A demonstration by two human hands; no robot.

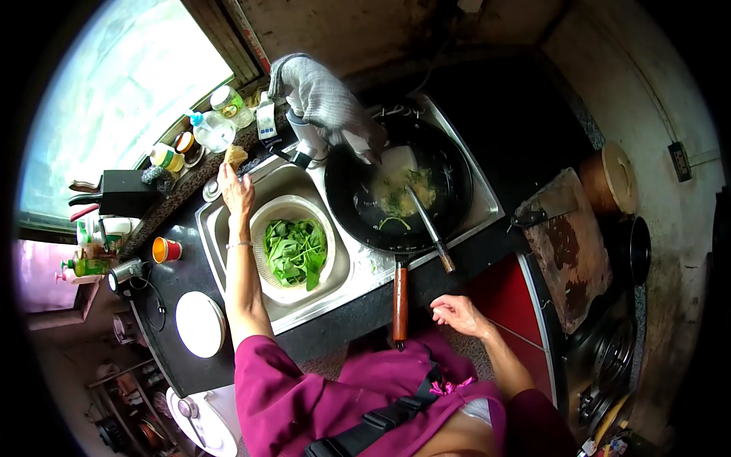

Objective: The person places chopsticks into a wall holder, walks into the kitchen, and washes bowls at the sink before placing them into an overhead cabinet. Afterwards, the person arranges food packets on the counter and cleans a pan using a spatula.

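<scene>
My left hand (237,192) reaches over the far left corner of the sink (346,263), its fingers closed on a tan, sponge-like scrubber (236,157). Below that forearm, a pale colander (333,247) of green leaves (293,251) sits in the basin. My right hand (461,314) hovers near the counter's front edge, fingers loosely curled and nothing visible in them. Closest to it are the wooden pan handle (400,305) and the spatula (429,228). The spatula leans in a black wok (350,206) containing cloudy liquid and bits of greens.
A grey cloth (320,95) drapes near the tap. Bottles and jars (213,131) line the windowsill beside a knife block (129,192). On the left counter are a red cup (166,250) and a white plate (200,324). A worn board (567,251) leans at the right.
</scene>
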